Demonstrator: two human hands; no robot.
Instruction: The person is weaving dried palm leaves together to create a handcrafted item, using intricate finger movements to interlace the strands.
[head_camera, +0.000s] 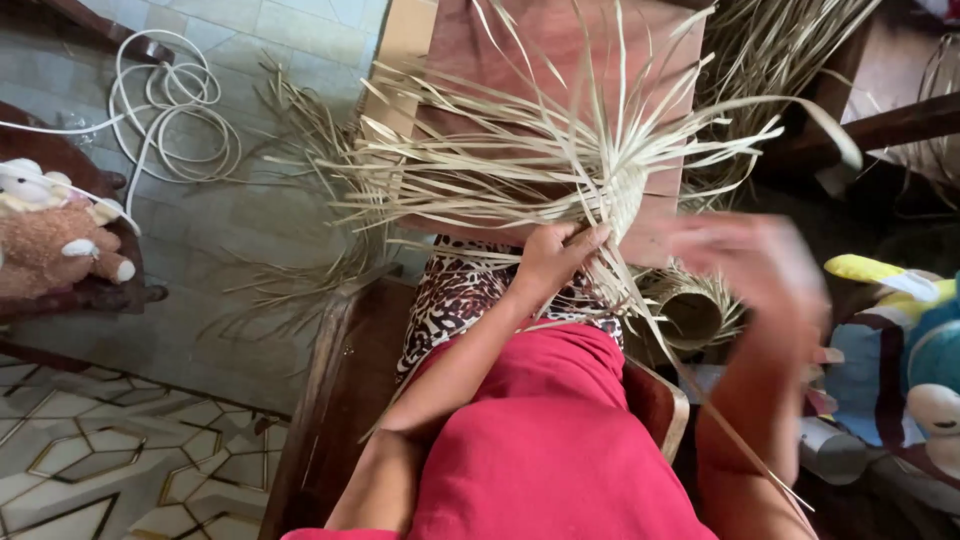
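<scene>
You are pinching the pale half-woven straw piece (610, 190) in your left hand (553, 258); its strands are fanning away, while your blurred right hand (755, 265), grip unreadable, is hovering beside it.

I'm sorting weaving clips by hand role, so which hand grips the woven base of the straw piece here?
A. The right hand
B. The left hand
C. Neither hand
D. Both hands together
B: the left hand closes on the woven base of the straw piece, its loose strips fanning outward, while the right hand is a motion blur off to the side, apart from the weave.
</scene>
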